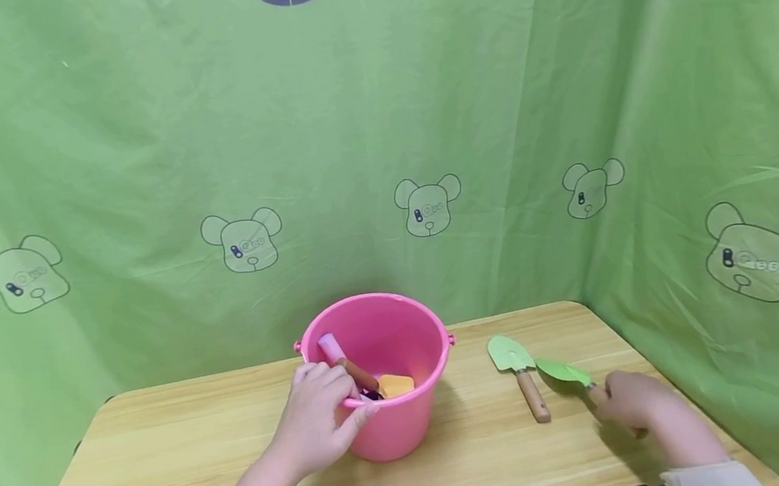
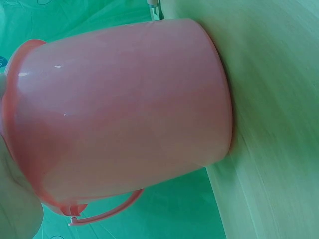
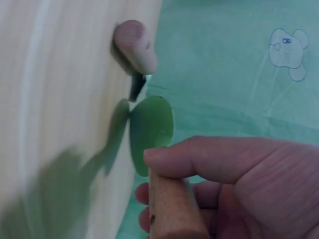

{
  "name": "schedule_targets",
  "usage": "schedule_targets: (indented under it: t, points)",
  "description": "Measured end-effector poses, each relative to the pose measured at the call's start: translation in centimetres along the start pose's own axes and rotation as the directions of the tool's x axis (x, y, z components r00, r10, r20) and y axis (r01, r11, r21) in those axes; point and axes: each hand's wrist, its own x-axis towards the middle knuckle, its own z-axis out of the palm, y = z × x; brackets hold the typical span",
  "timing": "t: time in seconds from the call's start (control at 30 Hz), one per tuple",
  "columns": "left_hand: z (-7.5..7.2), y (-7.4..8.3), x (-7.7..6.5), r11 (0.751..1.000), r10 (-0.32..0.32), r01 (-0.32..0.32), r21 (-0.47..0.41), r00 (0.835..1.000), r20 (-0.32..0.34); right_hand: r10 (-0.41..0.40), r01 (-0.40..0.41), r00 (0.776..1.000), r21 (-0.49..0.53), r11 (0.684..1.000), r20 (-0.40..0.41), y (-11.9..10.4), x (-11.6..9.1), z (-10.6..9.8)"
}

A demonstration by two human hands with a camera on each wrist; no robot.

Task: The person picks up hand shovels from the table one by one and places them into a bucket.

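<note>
A pink bucket (image 1: pixel 396 427) stands upright on the wooden table, and my left hand (image 1: pixel 318 415) grips its near left rim with the thumb outside. Inside the bucket lie a lilac-tipped tool with a wooden handle (image 1: pixel 359 375) and a yellow-orange piece (image 1: pixel 396 386); the rest of the contents is hidden. On the right, my right hand (image 1: pixel 637 399) holds a green hand trowel (image 1: pixel 564 371) by its wooden handle (image 3: pixel 172 206), its blade pointing left and away. A second light green trowel (image 1: pixel 510 353) lies on the table just left of it, handle towards me.
The wooden table (image 1: pixel 181 443) has rounded far corners. A green curtain (image 1: pixel 351 159) with bear-head prints hangs behind and along both sides, close to the table's right edge. The bucket's pink handle (image 2: pixel 109 214) hangs down its far side in the left wrist view.
</note>
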Motion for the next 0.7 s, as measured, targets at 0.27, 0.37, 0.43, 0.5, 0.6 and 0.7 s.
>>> schedule_targets:
  t: [0.27,0.37,0.43,0.5,0.6,0.7]
  points:
    - [0.0,0.0,0.0,1.0,-0.004,0.004,-0.002,1.0,0.004,-0.058,0.053,0.996,-0.066,0.996,-0.07,-1.2,-0.9,-1.6]
    - [0.1,0.0,-0.1,1.0,0.004,-0.004,-0.001,1.0,-0.003,-0.1,0.091,0.989,-0.091,0.992,-0.105,-1.7,-1.3,-2.1]
    - [0.1,-0.1,0.0,1.0,0.01,-0.01,-0.001,1.0,-0.007,-0.121,0.109,0.984,-0.102,0.989,-0.129,-2.1,-1.5,-2.5]
    - [0.2,-0.1,0.0,1.0,0.013,-0.013,0.003,1.0,-0.011,-0.142,0.125,0.978,-0.115,0.985,-0.152,-2.4,-1.7,-2.8]
    - [0.2,-0.1,0.0,1.0,0.011,-0.011,0.006,1.0,-0.011,-0.159,0.135,0.97,-0.138,0.981,-0.182,-2.8,-1.8,-3.4]
    - [0.1,-0.1,-0.1,1.0,0.01,-0.01,0.011,1.0,-0.011,-0.195,0.159,0.955,-0.166,0.973,-0.224,-3.0,-1.7,-3.8]
